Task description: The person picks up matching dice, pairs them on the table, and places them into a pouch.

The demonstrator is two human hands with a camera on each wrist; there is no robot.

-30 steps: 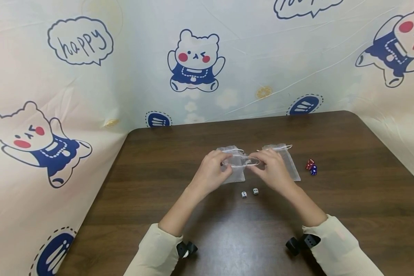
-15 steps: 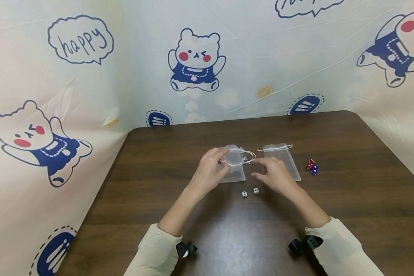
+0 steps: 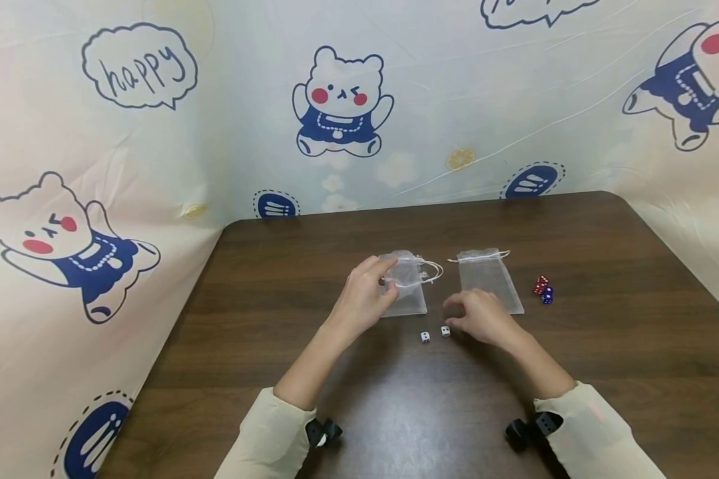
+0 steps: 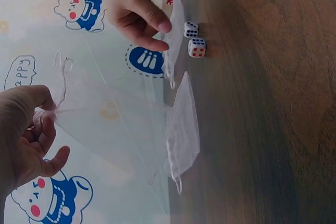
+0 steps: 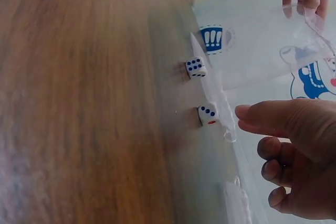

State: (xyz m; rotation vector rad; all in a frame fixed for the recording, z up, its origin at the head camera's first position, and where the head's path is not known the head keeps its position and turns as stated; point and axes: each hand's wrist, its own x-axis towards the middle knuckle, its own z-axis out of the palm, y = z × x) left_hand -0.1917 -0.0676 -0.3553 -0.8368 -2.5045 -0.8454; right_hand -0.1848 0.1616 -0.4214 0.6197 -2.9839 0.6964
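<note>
My left hand [image 3: 362, 293] pinches the gathered top of a sheer white drawstring bag [image 4: 110, 124], which hangs above the table; its looped cord [image 3: 436, 271] sticks out to the right. Beneath it, a second sheer bag [image 4: 185, 129] lies flat on the wood. My right hand [image 3: 482, 316] holds nothing; its thumb and fingers are apart, close above a white die [image 3: 445, 331]. A little left of that sits another white die [image 3: 425, 338]. Just beyond the right hand lies a third drawstring bag [image 3: 488, 279], its cord across the far end.
Red dice [image 3: 540, 285] and blue dice [image 3: 548, 295] sit clustered right of the third bag. The brown wooden table [image 3: 275, 332] ends at the back against a cartoon-printed cloth [image 3: 228, 133]. Each wrist carries a small black camera [image 3: 323, 432].
My right hand has let go of the held bag's cord and moved down toward me, over the white dice. The left hand has stayed in place with the bag.
</note>
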